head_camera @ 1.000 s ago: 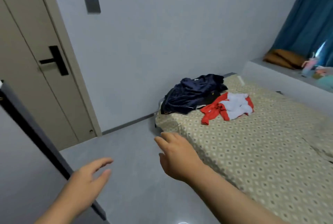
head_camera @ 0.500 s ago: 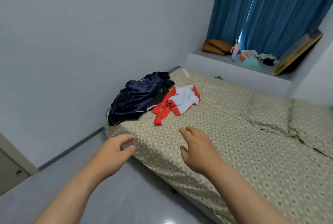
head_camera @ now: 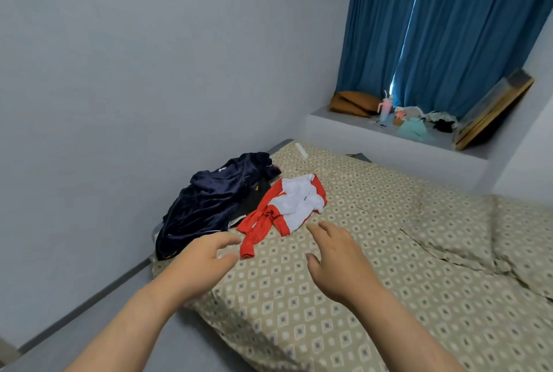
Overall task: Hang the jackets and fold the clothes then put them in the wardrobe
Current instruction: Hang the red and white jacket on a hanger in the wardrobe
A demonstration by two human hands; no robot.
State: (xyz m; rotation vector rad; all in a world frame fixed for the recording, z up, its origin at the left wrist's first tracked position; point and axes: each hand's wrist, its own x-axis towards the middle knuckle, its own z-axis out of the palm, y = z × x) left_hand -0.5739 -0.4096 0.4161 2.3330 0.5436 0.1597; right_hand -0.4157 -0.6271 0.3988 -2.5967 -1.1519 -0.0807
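A crumpled dark navy velvet garment (head_camera: 209, 204) lies at the near left corner of the bed (head_camera: 374, 297). Beside it, to the right, lies a red and white garment (head_camera: 284, 210), also crumpled, with a black piece of cloth (head_camera: 254, 196) partly hidden between them. My left hand (head_camera: 203, 261) hovers over the bed corner just below the navy garment, fingers relaxed, holding nothing. My right hand (head_camera: 338, 258) reaches out just below the red and white garment, fingers spread, holding nothing. No wardrobe is in view.
The bed has a beige diamond-patterned sheet and stands against a grey wall. A window ledge (head_camera: 398, 135) behind it holds a brown cushion (head_camera: 353, 102), a bottle, small items and a leaning frame (head_camera: 493, 111). Blue curtains (head_camera: 443, 27) hang above. Grey floor (head_camera: 59, 341) lies at left.
The view has swung from the door toward the bed and closer to it. Both hands have moved forward, now near the two garments.
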